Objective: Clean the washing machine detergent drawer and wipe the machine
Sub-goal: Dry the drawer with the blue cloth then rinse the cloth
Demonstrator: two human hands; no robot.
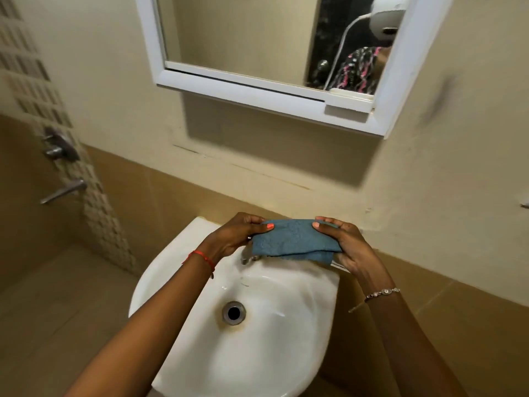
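Head view, looking down at white sink (177, 267). Folded blue cloth (294, 239) held level over sink's back edge, just above tap (249, 257), pinched at both ends by 2 hands. Left hand (229, 239) curled on left end, thumb on top; right hand (349, 247) curled round right end. Drain (234, 312) at basin middle. White-framed mirror (243, 32) on wall above.
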